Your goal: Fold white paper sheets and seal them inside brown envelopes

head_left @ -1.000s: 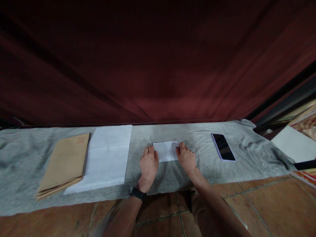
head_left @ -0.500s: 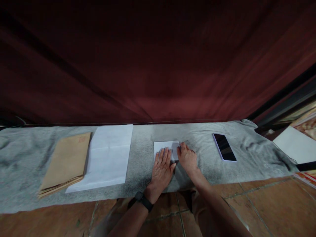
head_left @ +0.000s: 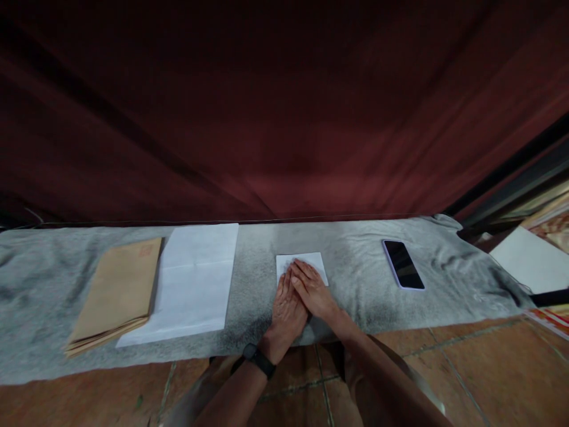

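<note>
While brown envelopes (head_left: 116, 295) and a white sheet (head_left: 192, 283) lie far left on the grey cloth (head_left: 53, 308), I've got my left hand (head_left: 288, 308) flat, fingers together, pressing the small folded paper (head_left: 311, 261) at cloth centre, my right hand (head_left: 312, 289) flat too, overlapping it. Phone (head_left: 402, 264) lies well right.

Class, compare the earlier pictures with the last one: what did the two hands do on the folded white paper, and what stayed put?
Both hands moved inward from the paper's side edges: left hand and right hand now press flat together on the folded white paper. Envelopes, large sheet and phone stayed put.
</note>
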A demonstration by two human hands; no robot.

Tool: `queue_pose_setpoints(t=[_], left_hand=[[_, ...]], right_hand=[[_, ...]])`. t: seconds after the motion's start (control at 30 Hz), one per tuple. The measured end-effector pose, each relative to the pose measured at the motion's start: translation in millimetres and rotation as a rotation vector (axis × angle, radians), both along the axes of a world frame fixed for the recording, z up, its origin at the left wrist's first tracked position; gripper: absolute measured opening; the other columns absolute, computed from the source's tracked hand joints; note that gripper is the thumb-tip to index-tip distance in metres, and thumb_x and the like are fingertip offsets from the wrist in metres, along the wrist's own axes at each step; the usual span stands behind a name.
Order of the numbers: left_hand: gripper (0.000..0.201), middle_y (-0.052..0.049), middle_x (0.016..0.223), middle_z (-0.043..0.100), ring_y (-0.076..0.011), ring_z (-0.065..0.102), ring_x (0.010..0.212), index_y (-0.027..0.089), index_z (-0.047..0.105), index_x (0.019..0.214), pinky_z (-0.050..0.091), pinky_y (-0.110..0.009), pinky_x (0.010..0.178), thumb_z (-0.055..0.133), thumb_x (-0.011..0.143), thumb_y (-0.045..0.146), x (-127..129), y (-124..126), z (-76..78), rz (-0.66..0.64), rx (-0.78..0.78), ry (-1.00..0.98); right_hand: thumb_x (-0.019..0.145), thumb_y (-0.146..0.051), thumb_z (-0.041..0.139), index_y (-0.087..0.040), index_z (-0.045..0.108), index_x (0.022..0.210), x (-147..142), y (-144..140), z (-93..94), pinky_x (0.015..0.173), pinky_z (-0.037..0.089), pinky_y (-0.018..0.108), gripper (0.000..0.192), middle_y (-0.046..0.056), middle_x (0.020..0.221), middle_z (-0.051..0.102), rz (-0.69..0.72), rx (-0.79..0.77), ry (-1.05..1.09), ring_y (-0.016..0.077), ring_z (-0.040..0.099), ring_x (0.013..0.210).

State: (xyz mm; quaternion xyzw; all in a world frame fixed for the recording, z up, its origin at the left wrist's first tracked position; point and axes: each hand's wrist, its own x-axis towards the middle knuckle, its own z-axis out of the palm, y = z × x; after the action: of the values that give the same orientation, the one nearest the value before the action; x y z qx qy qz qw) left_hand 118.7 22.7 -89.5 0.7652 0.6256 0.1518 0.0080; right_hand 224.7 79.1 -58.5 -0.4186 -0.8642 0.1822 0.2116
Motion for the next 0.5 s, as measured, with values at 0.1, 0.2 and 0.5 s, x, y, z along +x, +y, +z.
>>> queue_pose_setpoints(t=[0.1,0.2,0.5], left_hand=[[0.065,-0.020,0.161,0.032,-0.0294,0.025,0.152,0.008,0.023,0.158,0.026,-0.052,0.124,0.038,0.095,0.017,-3,4,0.7,0.082,-0.001,-0.018],[0.060,-0.020,0.161,0.033,-0.0279,0.023,0.153,0.005,0.027,0.156,0.028,-0.049,0.123,0.031,0.096,0.015,-9,9,5.6,0.179,-0.019,-0.026],[0.060,-0.017,0.160,0.037,-0.0267,0.023,0.153,0.007,0.030,0.155,0.025,-0.049,0.123,0.032,0.099,0.028,-26,18,16.6,0.307,-0.022,-0.036]], right_hand=[[0.108,-0.038,0.023,-0.017,0.048,0.149,3,3,-1.4,0.124,0.028,0.041,0.053,0.008,0.156,0.045,-0.035,-0.006,-0.038,0.0169,0.037,0.146],[0.108,-0.037,0.023,-0.015,0.046,0.150,7,3,-3.5,0.125,0.026,0.042,0.053,0.010,0.158,0.041,-0.047,0.051,-0.113,0.0188,0.033,0.149],[0.106,-0.038,0.036,-0.018,0.038,0.155,15,1,-17.0,0.122,0.025,0.045,0.052,0.010,0.161,0.037,-0.132,0.208,-0.239,0.0235,0.030,0.150]])
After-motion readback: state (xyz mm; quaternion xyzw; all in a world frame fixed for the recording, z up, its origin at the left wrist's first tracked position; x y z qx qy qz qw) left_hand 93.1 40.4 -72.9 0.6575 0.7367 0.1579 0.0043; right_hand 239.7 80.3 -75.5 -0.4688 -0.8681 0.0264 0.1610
